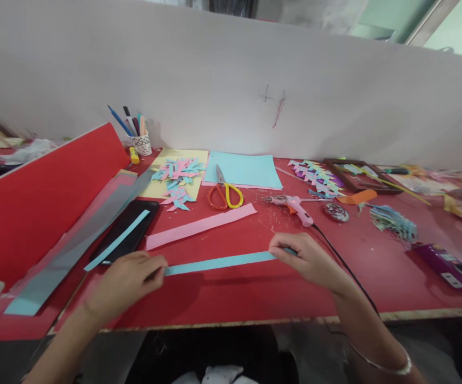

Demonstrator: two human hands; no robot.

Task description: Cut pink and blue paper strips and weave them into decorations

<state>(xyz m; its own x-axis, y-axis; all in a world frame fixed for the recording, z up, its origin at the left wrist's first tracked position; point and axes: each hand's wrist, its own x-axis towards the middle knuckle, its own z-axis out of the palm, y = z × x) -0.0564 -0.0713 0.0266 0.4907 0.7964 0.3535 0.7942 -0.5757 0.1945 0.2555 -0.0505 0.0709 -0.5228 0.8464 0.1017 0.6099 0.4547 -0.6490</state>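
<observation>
A light-blue paper strip [221, 263] is stretched between my two hands, just above the red tabletop. My left hand [137, 274] pinches its left end, and my right hand [299, 253] grips the other end with closed fingers. Behind it lies a wider pink paper strip [201, 226]. Another narrow blue strip [121, 239] rests across a black phone [135, 216] near my left hand. Scissors [225, 193] with one red and one yellow handle lie farther back. Beyond my right hand is a pink glue gun [293, 205] with a black cord.
At the back, folded paper pieces [178, 173] lie on a yellow sheet beside blue sheets [243, 169]. A red panel [55, 197] and a pen cup [141, 143] stand left. Rightward are a wooden frame [359, 186], paper bundle [393, 221] and purple power strip [449, 269].
</observation>
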